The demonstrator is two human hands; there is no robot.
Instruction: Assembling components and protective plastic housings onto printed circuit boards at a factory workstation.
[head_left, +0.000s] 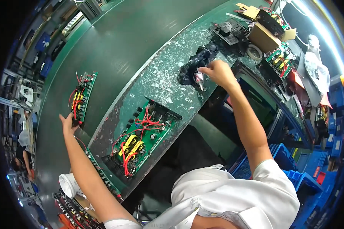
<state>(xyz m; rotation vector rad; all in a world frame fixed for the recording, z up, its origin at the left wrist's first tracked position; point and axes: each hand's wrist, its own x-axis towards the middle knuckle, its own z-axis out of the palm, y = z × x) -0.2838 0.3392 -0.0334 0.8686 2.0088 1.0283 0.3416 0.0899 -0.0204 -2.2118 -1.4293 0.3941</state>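
My left hand (pixel 67 123) is stretched out at the near end of a narrow green circuit board (pixel 88 97) with yellow-wrapped coils and red wires. Its visible fingers are spread, and the contact with the board is partly hidden. My right hand (pixel 220 74) pinches a small white and red tube (pixel 200 79), its tip pointing down, over crumpled black plastic (pixel 197 63). Between my arms, a larger green circuit board (pixel 145 133) lies on the worn bench, with yellow coils, loose red wires and a dark upright plate at its far edge.
A green conveyor surface (pixel 130 42) curves past the bench (pixel 166 82). Back right are a dark metal part (pixel 229 32), a tape roll (pixel 254 52), a cardboard box (pixel 263 37) and more boards. A white cup-like container (pixel 68 185) stands by my left forearm. Blue crates (pixel 284 158) sit at right.
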